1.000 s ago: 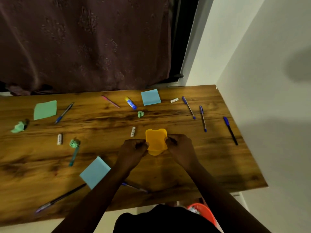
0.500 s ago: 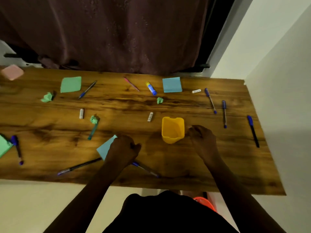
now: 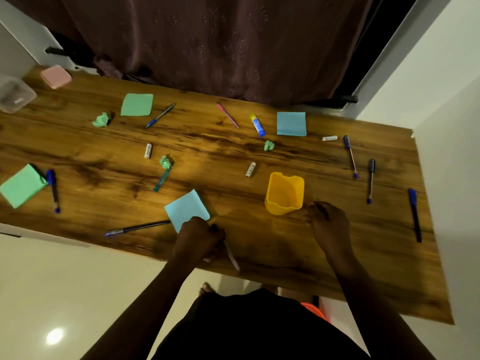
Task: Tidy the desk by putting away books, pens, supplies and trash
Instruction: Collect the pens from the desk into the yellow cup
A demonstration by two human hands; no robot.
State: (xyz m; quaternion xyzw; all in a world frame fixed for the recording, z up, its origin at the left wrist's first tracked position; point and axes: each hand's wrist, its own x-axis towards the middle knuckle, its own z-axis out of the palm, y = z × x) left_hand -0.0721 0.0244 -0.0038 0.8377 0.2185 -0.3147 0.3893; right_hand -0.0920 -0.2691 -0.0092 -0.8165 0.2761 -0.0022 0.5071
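Observation:
A yellow cup [image 3: 284, 193] stands upright on the wooden desk [image 3: 259, 235]. My right hand [image 3: 327, 224] is just beside its lower right, fingers curled, holding nothing I can see. My left hand [image 3: 198, 239] grips a pen [image 3: 232, 255] near the desk's front edge, partly over a blue note pad [image 3: 185, 208]. Several other pens lie about: a dark one [image 3: 137, 228] at the front left, three blue ones at the right [image 3: 350, 155] [image 3: 371, 180] [image 3: 414, 214]. Crumpled green paper balls [image 3: 166, 162] [image 3: 269, 146] [image 3: 100, 120] lie on the desk.
Green note pads [image 3: 137, 104] [image 3: 22, 185], a blue pad [image 3: 291, 123], a glue stick [image 3: 258, 125], a pink pen [image 3: 227, 115], small white tubes [image 3: 250, 169] [image 3: 147, 151], a pink box [image 3: 55, 76] and a clear container [image 3: 14, 96] lie around. An orange bin [image 3: 315, 311] sits under the desk.
Both hands have left the yellow cup. My left hand moved down-left and took hold of the pen by the blue pad. My right hand stays beside the cup.

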